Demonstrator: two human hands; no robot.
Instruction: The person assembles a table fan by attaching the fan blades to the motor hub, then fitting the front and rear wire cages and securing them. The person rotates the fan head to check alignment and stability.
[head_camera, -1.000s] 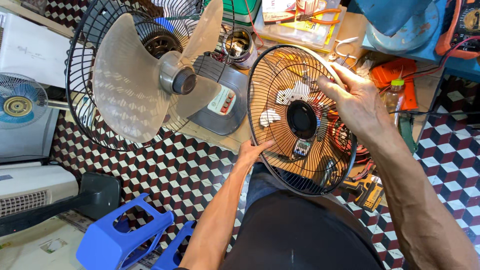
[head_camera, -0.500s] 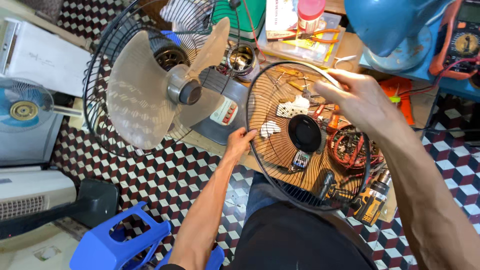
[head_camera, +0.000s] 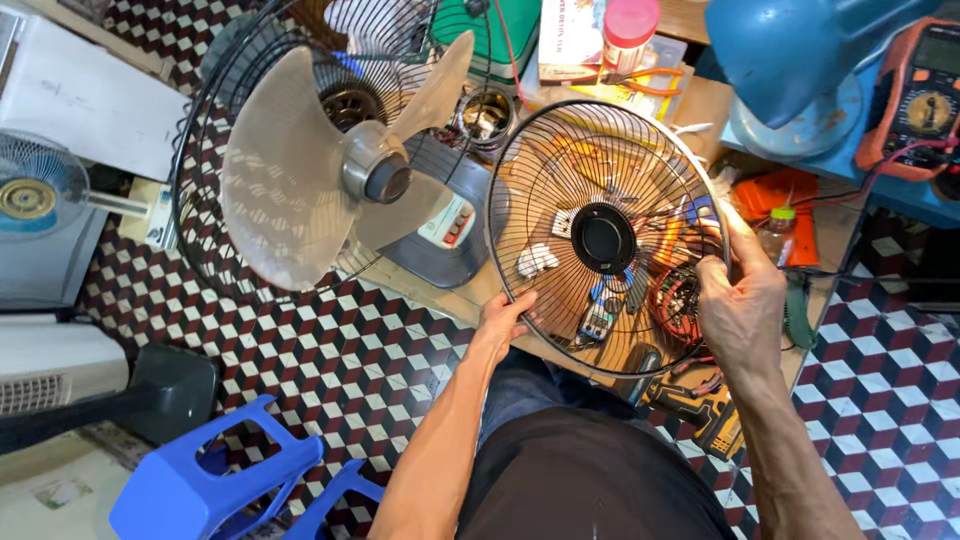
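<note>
Since 0.5 s ago, both hands have turned the round black wire fan guard (head_camera: 603, 238) to face the camera more squarely. L hand (head_camera: 497, 322) grips its lower-left rim, fingers curled round the wire; R hand (head_camera: 742, 300) clasps the right rim (thumb on the front side). Guard sits tilted above the cluttered wooden workbench (head_camera: 460, 292), just right of the grey fan w/ translucent beige blades (head_camera: 345, 170). Below, 2 blue plastic stools (head_camera: 215, 485) stand on the checkered tile floor (head_camera: 330, 350). Red-cased multimeter (head_camera: 915, 95) lies at top right.
</note>
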